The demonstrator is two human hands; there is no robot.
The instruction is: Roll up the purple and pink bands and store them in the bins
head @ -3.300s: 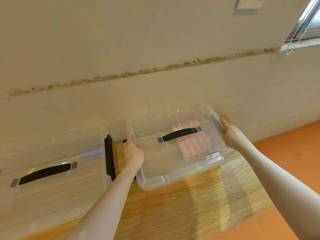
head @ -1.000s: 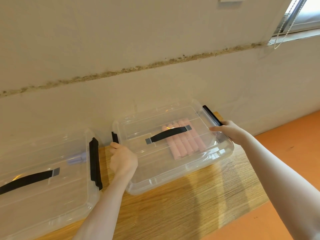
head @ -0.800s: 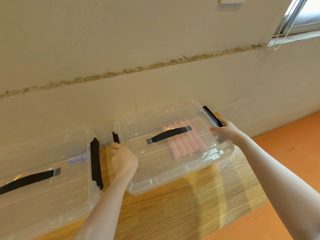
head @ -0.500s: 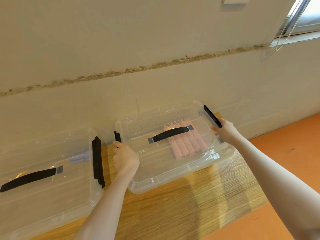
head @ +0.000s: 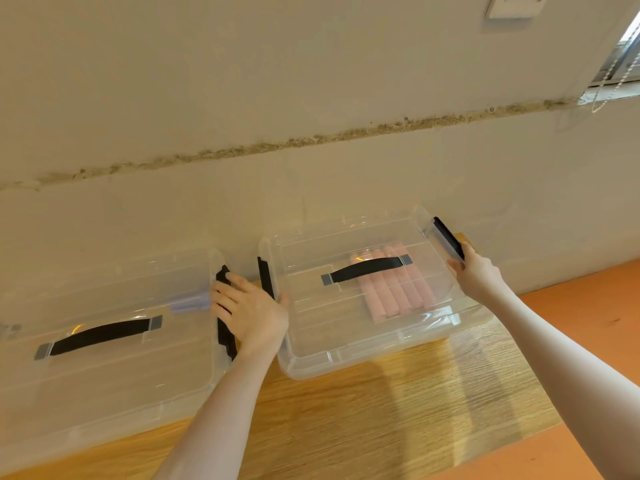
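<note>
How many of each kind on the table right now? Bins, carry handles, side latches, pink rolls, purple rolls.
Clear lidded bins: 2, left and right
Black carry handles: 2
Black side latches in view: 3
Pink rolls, right bin: about 5
Purple rolls, left bin: 1 visible
Total: about 13

Place: a plain indoor room, likely a home or a bare workroom; which one cannot be told.
Walls: painted wall with a rough crack line.
Fittings: wall switch, window with blind cord.
Floor: orange floor.
Furniture: wood-grain desk.
</note>
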